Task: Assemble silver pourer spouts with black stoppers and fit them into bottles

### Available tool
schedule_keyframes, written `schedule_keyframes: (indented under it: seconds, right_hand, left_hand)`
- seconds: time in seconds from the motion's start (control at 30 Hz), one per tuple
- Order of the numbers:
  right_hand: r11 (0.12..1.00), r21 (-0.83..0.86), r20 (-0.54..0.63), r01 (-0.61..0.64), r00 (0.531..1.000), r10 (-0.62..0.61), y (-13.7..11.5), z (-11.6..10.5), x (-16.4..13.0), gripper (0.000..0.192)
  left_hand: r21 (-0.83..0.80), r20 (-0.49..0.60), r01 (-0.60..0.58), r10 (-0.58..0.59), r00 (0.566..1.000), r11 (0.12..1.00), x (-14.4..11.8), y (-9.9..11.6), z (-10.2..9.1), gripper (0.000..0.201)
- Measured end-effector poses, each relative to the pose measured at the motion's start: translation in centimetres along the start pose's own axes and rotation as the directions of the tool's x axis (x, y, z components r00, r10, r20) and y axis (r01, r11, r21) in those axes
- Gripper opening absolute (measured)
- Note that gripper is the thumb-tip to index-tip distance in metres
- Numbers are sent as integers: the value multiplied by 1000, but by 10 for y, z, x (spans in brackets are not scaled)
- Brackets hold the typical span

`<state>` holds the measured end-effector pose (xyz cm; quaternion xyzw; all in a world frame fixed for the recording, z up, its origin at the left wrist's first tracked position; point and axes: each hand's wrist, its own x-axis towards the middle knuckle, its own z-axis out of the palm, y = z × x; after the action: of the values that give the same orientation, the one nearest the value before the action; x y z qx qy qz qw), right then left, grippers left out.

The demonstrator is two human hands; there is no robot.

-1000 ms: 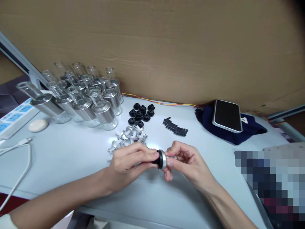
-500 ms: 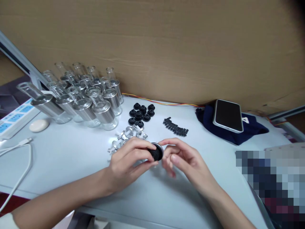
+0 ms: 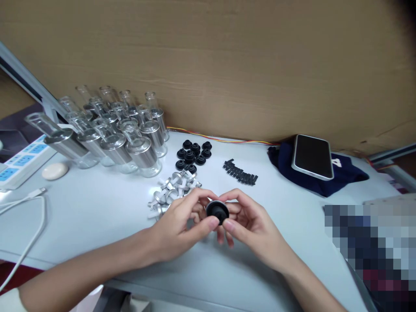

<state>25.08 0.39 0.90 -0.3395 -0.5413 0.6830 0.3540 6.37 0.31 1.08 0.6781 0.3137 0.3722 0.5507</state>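
Observation:
Between my hands is a round black rubber stopper (image 3: 217,212) with a thin metal rim showing along its upper edge. My left hand (image 3: 186,216) pinches it from the left, the thumb on its lower edge. From the right, my right hand (image 3: 248,219) grips the same piece with thumb and forefinger. Just behind my left hand lies a pile of silver metal fittings (image 3: 172,186), partly covered by the fingers. Farther back sits a cluster of black rubber stoppers (image 3: 191,156). To their right runs a row of small black strips (image 3: 240,172).
Several glass bottles with metal sleeves (image 3: 143,154) stand at the back left. Near them are a white oval object (image 3: 55,171), a power strip (image 3: 24,160) and a white cable (image 3: 42,212). A phone-like device (image 3: 312,156) rests on dark blue cloth (image 3: 349,173). Cardboard (image 3: 208,65) walls the back.
The stopper has turned to face me more and shifted slightly right and down. My right hand, partly spread before, has closed on it. My left thumb has moved onto its lower edge.

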Motion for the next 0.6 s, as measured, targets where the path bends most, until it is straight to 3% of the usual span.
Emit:
schedule_keyframes:
  seconds: [0.13,0.47,0.6]
  right_hand:
    - [998,-58,-3,18,1000,-18,1,-1,-1,34]
    - [993,-108,-6,55,998,-56,-2,-2,0,29]
    - [990,-126,-2,65,998,-65,-1,-1,0,23]
  left_hand:
    - [-60,32,69,-67,997,996,1,5,0,21]
    - [-114,19,71,-69,997,991,1,6,1,15]
    - [-90,24,146,-144,989,985,1,6,1,14]
